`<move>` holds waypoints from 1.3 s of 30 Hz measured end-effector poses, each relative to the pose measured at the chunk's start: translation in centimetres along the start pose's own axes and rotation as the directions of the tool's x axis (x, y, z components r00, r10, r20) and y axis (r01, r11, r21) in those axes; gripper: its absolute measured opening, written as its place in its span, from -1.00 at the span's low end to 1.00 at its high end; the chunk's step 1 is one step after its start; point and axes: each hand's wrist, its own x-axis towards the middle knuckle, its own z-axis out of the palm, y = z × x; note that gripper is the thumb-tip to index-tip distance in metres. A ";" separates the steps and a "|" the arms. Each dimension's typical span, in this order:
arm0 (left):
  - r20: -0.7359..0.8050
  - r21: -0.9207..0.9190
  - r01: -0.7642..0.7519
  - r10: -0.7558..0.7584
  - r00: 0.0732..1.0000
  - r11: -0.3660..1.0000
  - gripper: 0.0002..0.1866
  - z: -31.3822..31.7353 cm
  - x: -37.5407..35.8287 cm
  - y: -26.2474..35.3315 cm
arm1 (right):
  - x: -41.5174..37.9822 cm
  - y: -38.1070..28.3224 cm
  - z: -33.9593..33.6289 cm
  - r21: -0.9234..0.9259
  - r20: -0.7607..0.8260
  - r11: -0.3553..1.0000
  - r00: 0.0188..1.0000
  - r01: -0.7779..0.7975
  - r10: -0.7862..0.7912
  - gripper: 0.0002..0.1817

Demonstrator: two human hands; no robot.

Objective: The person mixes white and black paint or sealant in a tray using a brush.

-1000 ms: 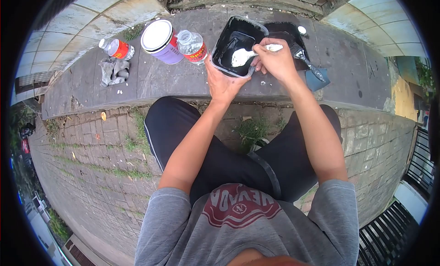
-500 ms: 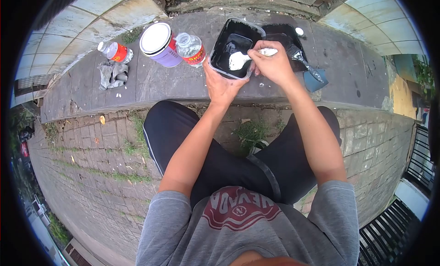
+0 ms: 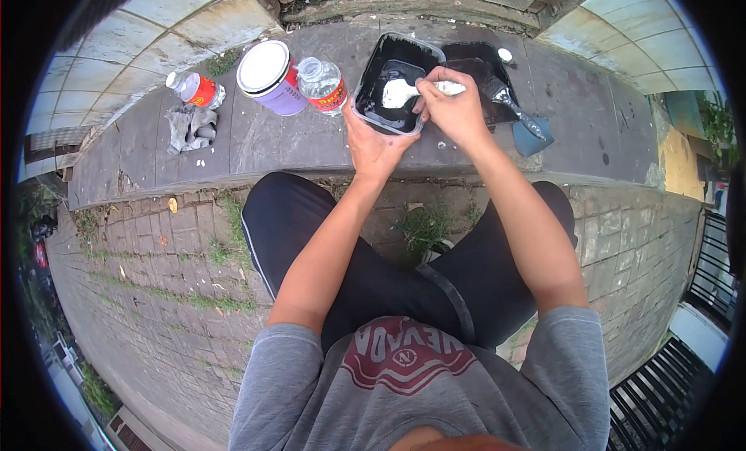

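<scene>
My left hand [image 3: 376, 146] grips the near left side of a clear plastic tub [image 3: 400, 43] that is coated black inside. With my right hand [image 3: 453, 109] I pinch a white-smeared tool [image 3: 398, 94], whose broad white end is over the inside of the tub. Whether that end touches the black contents I cannot tell. Just left of the tub stands an open clear bottle with a red label [image 3: 328, 92]. Beyond it is a paint can [image 3: 281, 96] with a white lid. A black tray [image 3: 489, 59] lies to the right, with a paint-stained brush [image 3: 522, 115] across its edge.
On the grey ledge [image 3: 256, 144] lie a capped bottle [image 3: 198, 90] and a crumpled grey cloth [image 3: 191, 129] at the left. A blue piece [image 3: 533, 138] is under the brush handle, and a white cap [image 3: 505, 55] sits behind the tray. Plants [image 3: 426, 227] grow below the ledge.
My right hand and the tool have shifted slightly left and away from me over the tub. My left hand still holds the tub, which has barely moved.
</scene>
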 end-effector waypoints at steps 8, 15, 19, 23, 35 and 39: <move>-0.001 0.008 0.011 -0.011 1.000 1.000 0.28 0.1 -0.1 -0.1 | -0.9 -1.3 -0.3 0.022 0.043 0.994 0.994 -0.103 0.102 -0.83; -0.006 0.053 -0.054 0.054 0.999 0.997 0.29 0.1 0.0 -0.1 | 1.4 -0.2 -0.9 -0.114 -0.139 0.989 0.985 0.089 -0.105 -0.84; 0.005 0.040 -0.051 0.051 0.999 0.998 0.29 0.0 0.0 -0.3 | 0.9 -0.9 -1.0 -0.551 -0.090 0.793 0.926 0.262 -0.368 -0.80; 0.006 0.220 -0.022 0.021 1.000 0.975 0.35 -0.6 -0.1 1.8 | 0.2 -2.9 -1.0 -0.658 0.065 0.703 0.950 0.270 -0.305 -0.75; 0.225 0.572 0.132 -0.309 0.924 0.810 -0.12 -10.6 3.9 4.3 | 3.1 -3.9 -1.3 -0.681 0.106 0.680 0.955 0.272 -0.275 -0.73; 0.036 0.494 -0.011 -0.007 0.999 0.869 -0.02 -9.7 5.2 1.6 | 3.2 -3.6 -1.4 -0.673 0.147 0.653 0.929 0.346 -0.341 -0.76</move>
